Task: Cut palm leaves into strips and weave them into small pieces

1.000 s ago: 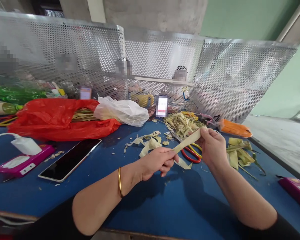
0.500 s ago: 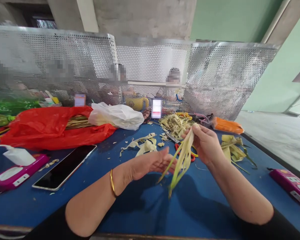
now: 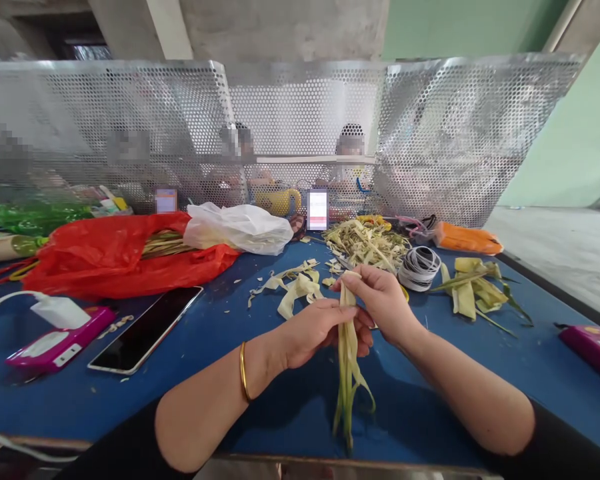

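Over the blue table (image 3: pixel 260 400), my left hand (image 3: pixel 320 330) and my right hand (image 3: pixel 380 300) both pinch a bundle of pale green leaf strips (image 3: pixel 349 367). The right hand grips the bundle's top end. Just below it, the left hand's fingers close round the strips. The loose ends hang down toward the table's near edge. A gold bangle sits on my left wrist. More cut leaf strips (image 3: pixel 297 287) lie just beyond the hands.
A heap of leaf trimmings (image 3: pixel 367 243), a coil of white bands (image 3: pixel 419 268) and green leaves (image 3: pixel 473 290) lie at the back right. A red bag (image 3: pixel 115 257), a white bag (image 3: pixel 240 227), a phone (image 3: pixel 147 328) and pink devices (image 3: pixel 60 340) (image 3: pixel 593 347) are around. People sit behind a perforated metal screen (image 3: pixel 300 127).
One second ago both hands stretched a single flat strip between them. Now the right hand holds a hanging bundle of strips upright, and the left hand has closed on it.
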The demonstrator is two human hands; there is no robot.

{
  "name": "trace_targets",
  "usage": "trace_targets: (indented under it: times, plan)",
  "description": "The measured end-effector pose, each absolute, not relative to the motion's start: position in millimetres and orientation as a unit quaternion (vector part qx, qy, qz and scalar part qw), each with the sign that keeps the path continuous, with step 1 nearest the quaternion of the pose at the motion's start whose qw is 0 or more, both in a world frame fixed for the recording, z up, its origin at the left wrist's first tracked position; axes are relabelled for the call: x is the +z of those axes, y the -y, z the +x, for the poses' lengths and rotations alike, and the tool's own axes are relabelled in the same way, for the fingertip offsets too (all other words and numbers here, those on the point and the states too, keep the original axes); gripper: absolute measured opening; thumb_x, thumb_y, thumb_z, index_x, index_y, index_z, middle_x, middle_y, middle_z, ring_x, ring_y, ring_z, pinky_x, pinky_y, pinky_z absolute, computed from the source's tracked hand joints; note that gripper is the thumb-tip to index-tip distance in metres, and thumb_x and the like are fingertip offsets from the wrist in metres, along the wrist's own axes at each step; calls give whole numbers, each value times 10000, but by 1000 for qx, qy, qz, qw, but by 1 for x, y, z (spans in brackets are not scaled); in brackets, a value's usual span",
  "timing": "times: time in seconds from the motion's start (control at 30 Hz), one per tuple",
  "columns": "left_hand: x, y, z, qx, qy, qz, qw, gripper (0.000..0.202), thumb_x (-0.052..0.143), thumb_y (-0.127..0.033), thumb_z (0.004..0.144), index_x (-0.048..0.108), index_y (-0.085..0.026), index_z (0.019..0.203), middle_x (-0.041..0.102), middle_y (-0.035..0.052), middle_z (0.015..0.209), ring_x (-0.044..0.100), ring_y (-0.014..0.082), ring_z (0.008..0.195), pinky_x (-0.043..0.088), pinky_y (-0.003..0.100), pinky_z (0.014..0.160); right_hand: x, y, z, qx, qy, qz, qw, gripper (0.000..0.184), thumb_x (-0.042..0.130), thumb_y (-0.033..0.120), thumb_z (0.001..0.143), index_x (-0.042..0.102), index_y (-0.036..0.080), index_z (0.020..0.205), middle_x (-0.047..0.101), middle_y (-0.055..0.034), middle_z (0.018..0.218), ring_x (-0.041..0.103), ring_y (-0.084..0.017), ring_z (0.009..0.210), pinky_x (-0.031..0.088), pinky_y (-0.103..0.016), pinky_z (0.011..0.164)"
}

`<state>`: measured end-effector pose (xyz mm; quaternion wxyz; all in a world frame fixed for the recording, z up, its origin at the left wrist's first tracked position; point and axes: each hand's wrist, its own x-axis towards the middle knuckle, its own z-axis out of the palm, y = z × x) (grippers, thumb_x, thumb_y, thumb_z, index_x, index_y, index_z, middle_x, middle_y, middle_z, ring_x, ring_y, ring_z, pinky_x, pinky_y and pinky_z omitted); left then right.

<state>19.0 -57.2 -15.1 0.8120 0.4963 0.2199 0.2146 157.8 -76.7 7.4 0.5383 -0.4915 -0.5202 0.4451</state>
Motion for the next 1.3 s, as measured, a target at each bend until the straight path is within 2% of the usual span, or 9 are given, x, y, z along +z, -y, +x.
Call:
trace_targets:
  times: [0.13, 0.2, 0.3, 0.5, 0.6, 0.77, 1.0, 1.13, 1.3]
  plan:
    - [-12, 56, 20, 241, -226, 429, 840, 113, 616, -245, 822, 578, -149, 867, 404, -72, 584, 329, 28, 416, 321, 149, 429, 10, 76, 158, 455, 512, -459, 566, 303, 702, 436, 746, 634, 151, 668, 604, 9, 556, 436, -65, 420, 346, -202, 408]
    - [-10, 55, 18, 240, -230, 425, 842, 161, 583, -313, 859, 565, -152, 864, 314, -92, 567, 180, 19, 404, 161, 133, 381, 13, 75, 159, 472, 507, -442, 570, 296, 715, 414, 741, 629, 151, 636, 618, -4, 574, 455, -76, 449, 369, -219, 452]
    - [-8, 54, 16, 233, -243, 445, 830, 372, 486, -501, 897, 567, -146, 820, 223, -99, 550, 97, 34, 418, 93, 156, 375, 13, 74, 163, 494, 503, -429, 564, 287, 726, 376, 740, 608, 160, 594, 588, 7, 519, 458, -87, 433, 358, -235, 470]
    - [-4, 55, 10, 209, -217, 521, 799, 395, 479, -540, 893, 568, -160, 833, 206, -98, 553, 117, 45, 424, 95, 175, 384, 9, 70, 171, 644, 441, -388, 490, 288, 690, 425, 732, 656, 163, 616, 483, 21, 375, 448, -119, 444, 390, -250, 529]
    - [-2, 56, 11, 211, -207, 498, 815, 355, 493, -498, 895, 465, -186, 727, 185, -101, 538, 108, 49, 420, 91, 176, 384, 10, 70, 172, 628, 443, -390, 508, 253, 736, 412, 702, 695, 163, 695, 612, -11, 545, 549, -142, 585, 431, -257, 617]
    - [-1, 56, 13, 186, -178, 449, 856, 378, 482, -454, 908, 344, -205, 660, 154, -104, 522, 84, 55, 409, 67, 183, 373, 18, 73, 175, 565, 498, -422, 506, 247, 756, 371, 736, 717, 179, 887, 589, 22, 608, 474, -91, 539, 357, -220, 525]
    - [0, 60, 8, 171, -183, 484, 838, 341, 496, -529, 893, 459, -202, 802, 205, -108, 534, 113, 56, 417, 97, 183, 383, 24, 74, 178, 629, 469, -405, 470, 288, 787, 395, 671, 625, 158, 644, 428, 69, 421, 329, -54, 390, 231, -204, 414]
    - [-3, 60, 11, 241, -263, 543, 760, 334, 492, -506, 896, 437, -207, 760, 259, -96, 534, 159, 50, 409, 108, 192, 385, 26, 73, 179, 526, 536, -454, 480, 271, 778, 408, 691, 669, 161, 719, 549, 36, 538, 424, -71, 459, 302, -213, 450]
    - [-5, 56, 12, 226, -275, 515, 780, 316, 470, -467, 902, 389, -219, 723, 216, -101, 532, 114, 53, 410, 75, 198, 383, 32, 71, 185, 448, 645, -467, 406, 270, 777, 393, 693, 694, 170, 820, 660, 2, 636, 543, -112, 552, 419, -247, 544]
